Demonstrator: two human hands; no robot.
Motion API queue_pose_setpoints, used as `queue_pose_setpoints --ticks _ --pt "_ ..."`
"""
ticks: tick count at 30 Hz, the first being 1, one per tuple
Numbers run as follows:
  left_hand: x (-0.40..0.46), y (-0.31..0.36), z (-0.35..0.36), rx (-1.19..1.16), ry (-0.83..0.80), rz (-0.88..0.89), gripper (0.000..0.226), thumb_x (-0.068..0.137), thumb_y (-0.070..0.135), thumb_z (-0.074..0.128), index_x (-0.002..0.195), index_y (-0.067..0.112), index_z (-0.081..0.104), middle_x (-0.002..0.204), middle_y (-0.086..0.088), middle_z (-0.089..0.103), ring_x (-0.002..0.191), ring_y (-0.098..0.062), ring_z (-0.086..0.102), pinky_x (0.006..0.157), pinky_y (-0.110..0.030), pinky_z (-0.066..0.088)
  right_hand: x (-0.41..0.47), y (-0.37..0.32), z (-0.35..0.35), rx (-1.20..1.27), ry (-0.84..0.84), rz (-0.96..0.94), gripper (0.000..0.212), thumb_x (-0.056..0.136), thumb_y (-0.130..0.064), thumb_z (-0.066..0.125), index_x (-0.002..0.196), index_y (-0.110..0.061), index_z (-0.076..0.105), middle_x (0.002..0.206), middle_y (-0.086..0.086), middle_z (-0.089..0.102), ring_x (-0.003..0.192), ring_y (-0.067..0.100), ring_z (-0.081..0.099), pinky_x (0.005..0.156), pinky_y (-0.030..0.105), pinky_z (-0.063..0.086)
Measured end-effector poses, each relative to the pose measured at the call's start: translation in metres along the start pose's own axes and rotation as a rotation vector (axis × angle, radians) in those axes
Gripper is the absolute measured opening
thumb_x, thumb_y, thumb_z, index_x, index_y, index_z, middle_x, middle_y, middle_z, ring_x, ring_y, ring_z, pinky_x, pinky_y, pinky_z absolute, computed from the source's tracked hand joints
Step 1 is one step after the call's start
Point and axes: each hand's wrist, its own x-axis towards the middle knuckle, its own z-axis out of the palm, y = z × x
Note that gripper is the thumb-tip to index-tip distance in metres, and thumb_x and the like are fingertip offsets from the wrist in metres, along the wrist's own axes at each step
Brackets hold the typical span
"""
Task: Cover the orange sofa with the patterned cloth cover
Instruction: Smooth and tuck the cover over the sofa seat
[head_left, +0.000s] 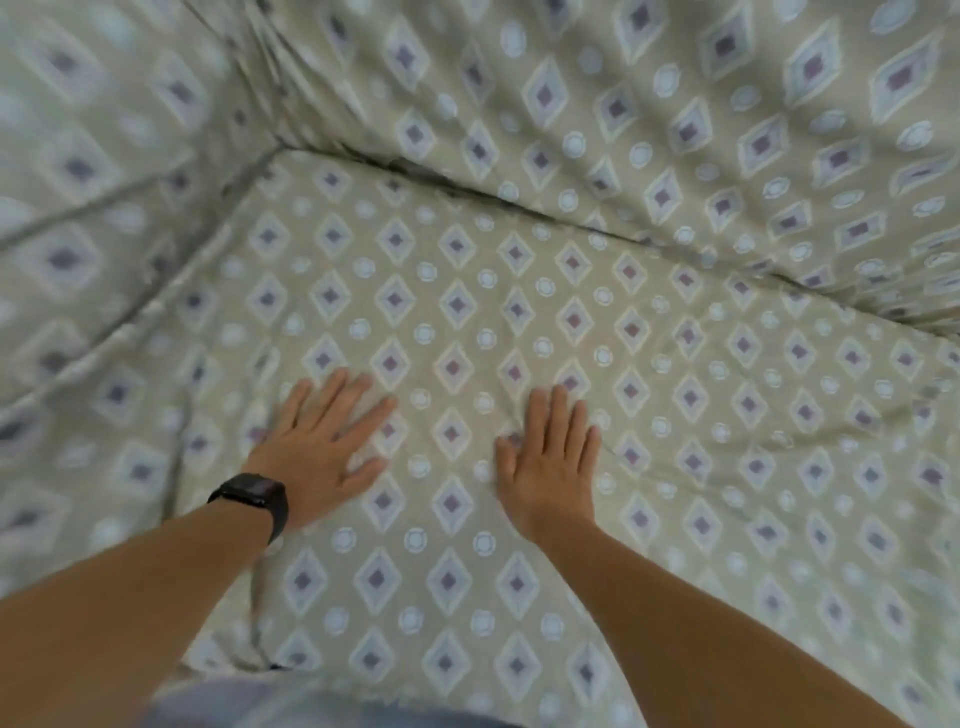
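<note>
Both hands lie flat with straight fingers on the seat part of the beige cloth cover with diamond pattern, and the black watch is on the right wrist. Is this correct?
Not quite. The head view shows the black wristwatch on the left wrist. The left hand and right hand do lie flat, fingers straight, on the beige diamond-patterned cloth cover.

Soft, even light; left edge motion-blurred, wide-angle bending at the borders, centre sharper.

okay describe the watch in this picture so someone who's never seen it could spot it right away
A beige patterned cloth cover with diamonds and circles fills the view, and two bare forearms reach up from the bottom edge to press flat palms on the seat. Follow the left hand back to its wrist: there sits the watch. It is the only black thing among pale cloth, and the right hand has a bare wrist.
</note>
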Motion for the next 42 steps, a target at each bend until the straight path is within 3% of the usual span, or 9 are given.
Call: queue_pose_setpoints --ticks 6,10,15,20,23,28,32,38,42 --pt "-0.088 -0.065 0.006 -0.263 -0.084 -0.406 0.08 0.095 0.066 0.02 0.159 0.032 -0.013 0.167 -0.004 -0.018 0.154 -0.026 -0.015 0.124 -0.04 -0.006 -0.006 -0.104 -0.017 -0.178 -0.237 -0.352 0.069 0.105 -0.044 0.025 0.16 -0.025 -0.012 0.166 -0.001 -0.024 0.153 0.025 -0.019 0.125 0.041 -0.007" --pt "-0.113 -0.085 -0.004 -0.532 -0.072 -0.596 0.075 0.104 0.043 0.037 0.161 0.024 -0.008 0.167 0.003 -0.02 0.155 -0.016 -0.008 0.126 -0.034 0.002 -0.008 -0.183 -0.014 -0.122 -0.303 -0.287 0.075 0.104 -0.042 0.033 0.16 -0.022 -0.012 0.168 0.003 -0.014 0.155 0.024 -0.006 0.125 0.04 0.009" --pt "-0.109 -0.085 -0.008 -0.946 0.128 -0.794 0.068 0.1 0.029 0.043 0.161 0.026 0.012 0.168 0.007 0.01 0.154 -0.015 0.014 0.125 -0.036 0.018 -0.018 -0.236 -0.008 -0.245 -0.316 -0.487 0.069 0.103 -0.041 0.035 0.16 -0.033 -0.001 0.167 -0.007 -0.014 0.155 0.022 -0.007 0.124 0.042 0.012" --pt "-0.171 -0.068 0.012 -0.92 0.137 -0.814 0.063 0.097 0.022 0.04 0.157 0.027 0.024 0.165 0.005 0.021 0.149 -0.017 0.027 0.122 -0.03 0.023 -0.038 -0.28 0.006 -0.369 -0.385 -0.787 0.06 0.1 -0.038 0.044 0.156 -0.031 0.024 0.162 -0.001 0.017 0.149 0.027 0.018 0.117 0.042 0.027" --pt "-0.207 -0.059 0.03 -0.874 0.087 -0.838 0.055 0.092 0.022 0.052 0.145 0.026 0.038 0.152 0.001 0.04 0.139 -0.024 0.042 0.112 -0.039 0.041 -0.058 -0.309 0.016 -0.215 -0.416 -0.564 0.044 0.097 -0.044 0.051 0.136 -0.023 0.048 0.131 0.003 0.049 0.123 0.029 0.048 0.088 0.041 0.046" --pt "-0.235 -0.063 0.052 -0.865 -0.102 -0.927 0.079 0.089 0.026 0.057 0.157 0.03 0.015 0.154 0.0 0.043 0.133 -0.03 0.049 0.107 -0.044 0.045 -0.08 -0.332 0.037 -0.245 -0.398 -0.201 0.035 0.096 -0.049 0.057 0.112 -0.018 0.06 0.107 0.003 0.067 0.1 0.028 0.066 0.07 0.034 0.041" --pt "-0.237 -0.045 0.049 -0.988 -0.051 -1.063 0.079 0.09 0.031 0.054 0.157 0.03 0.012 0.159 0.003 0.037 0.141 -0.029 0.04 0.113 -0.046 0.04 -0.093 -0.343 0.048 -0.346 -0.38 -0.313 0.024 0.094 -0.01 0.047 0.112 -0.018 0.062 0.106 0.005 0.067 0.097 0.029 0.067 0.077 0.035 0.05" --pt "-0.238 -0.046 0.038 -0.984 0.159 -1.053 0.069 0.091 0.023 0.045 0.156 0.034 0.025 0.152 -0.004 0.048 0.135 -0.03 0.048 0.107 -0.045 0.047 -0.091 -0.362 0.048 0.023 -0.502 -0.471 0.025 0.101 -0.028 0.037 0.103 -0.02 0.061 0.101 0.004 0.067 0.091 0.028 0.064 0.08 0.044 0.055" --pt "-0.235 -0.052 0.039 -0.951 0.118 -0.9 0.081 0.091 0.023 0.046 0.161 0.03 0.004 0.165 -0.004 0.025 0.149 -0.028 0.029 0.115 -0.046 0.039 -0.06 -0.356 0.038 -0.353 -0.337 -0.766 0.04 0.103 -0.033 0.04 0.136 -0.017 0.057 0.139 0.01 0.055 0.129 0.031 0.045 0.1 0.047 0.046"
